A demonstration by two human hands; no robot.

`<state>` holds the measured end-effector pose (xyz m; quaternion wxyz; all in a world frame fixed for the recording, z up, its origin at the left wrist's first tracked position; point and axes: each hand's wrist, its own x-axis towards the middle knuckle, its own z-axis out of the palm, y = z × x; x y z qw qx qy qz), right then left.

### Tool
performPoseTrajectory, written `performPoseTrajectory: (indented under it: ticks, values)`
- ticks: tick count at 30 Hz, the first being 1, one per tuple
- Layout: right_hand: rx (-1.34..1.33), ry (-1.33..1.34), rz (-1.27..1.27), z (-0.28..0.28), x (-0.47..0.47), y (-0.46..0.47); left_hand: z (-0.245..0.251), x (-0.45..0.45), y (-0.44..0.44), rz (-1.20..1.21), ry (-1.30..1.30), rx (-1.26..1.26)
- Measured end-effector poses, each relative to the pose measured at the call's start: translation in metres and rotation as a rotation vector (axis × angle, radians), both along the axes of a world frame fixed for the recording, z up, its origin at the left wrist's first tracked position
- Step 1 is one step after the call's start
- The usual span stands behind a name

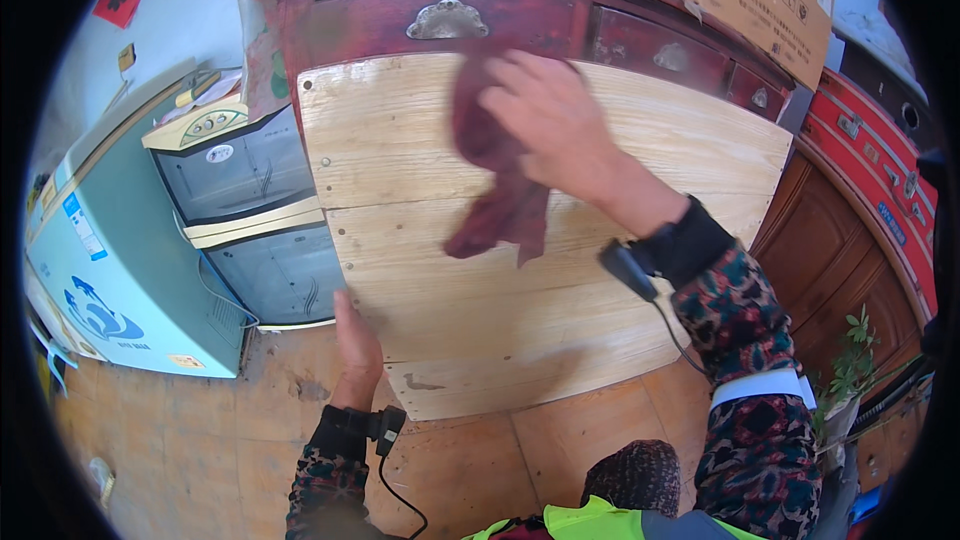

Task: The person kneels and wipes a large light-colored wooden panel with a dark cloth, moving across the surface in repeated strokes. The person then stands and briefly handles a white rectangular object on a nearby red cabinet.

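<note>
A large pale wooden panel [420,315] leans upright against a dark red wooden drawer cabinet [525,19]. Screw or nail heads run along its side edges, and a dark patch marks its lower left corner. My right hand [551,120] grips a dark red cloth [499,217] against the upper middle of the panel; the hand and cloth are blurred. The cloth's loose end hangs down over the boards. At the panel's lower left edge, my left hand [356,341] rests with the fingers partly hidden, steadying or touching that side. Both wrists wear black bands with small cabled devices.
Left stand a light blue appliance [150,292] and a two-door glass-fronted cabinet [259,165]. A cardboard box [772,7] sits on the drawer cabinet. At right are a red case [877,157], brown wooden doors [832,232] and a leafy plant [851,360]. Tiled floor [450,472] lies below.
</note>
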<state>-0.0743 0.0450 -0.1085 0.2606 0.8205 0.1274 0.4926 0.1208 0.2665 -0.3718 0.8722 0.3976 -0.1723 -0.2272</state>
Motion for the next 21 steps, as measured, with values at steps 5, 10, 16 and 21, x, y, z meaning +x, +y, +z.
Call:
performPoseTrajectory:
  ticks: [5, 10, 16, 21]
  values:
    - [0.005, -0.041, -0.298, -0.003, -0.054, -0.010, 0.002, -0.006, 0.003, -0.014, -0.024, 0.066]
    - [0.078, -0.069, -0.112, -0.002, 0.002, 0.025, 0.004, -0.008, 0.002, 0.002, -0.017, 0.044]
    - [0.087, -0.034, -0.063, 0.001, -0.017, 0.002, -0.006, 0.001, 0.001, -0.031, -0.037, -0.025]
    - [0.176, -0.162, -0.260, -0.007, -0.068, -0.020, -0.006, 0.001, 0.003, -0.017, -0.007, 0.054]
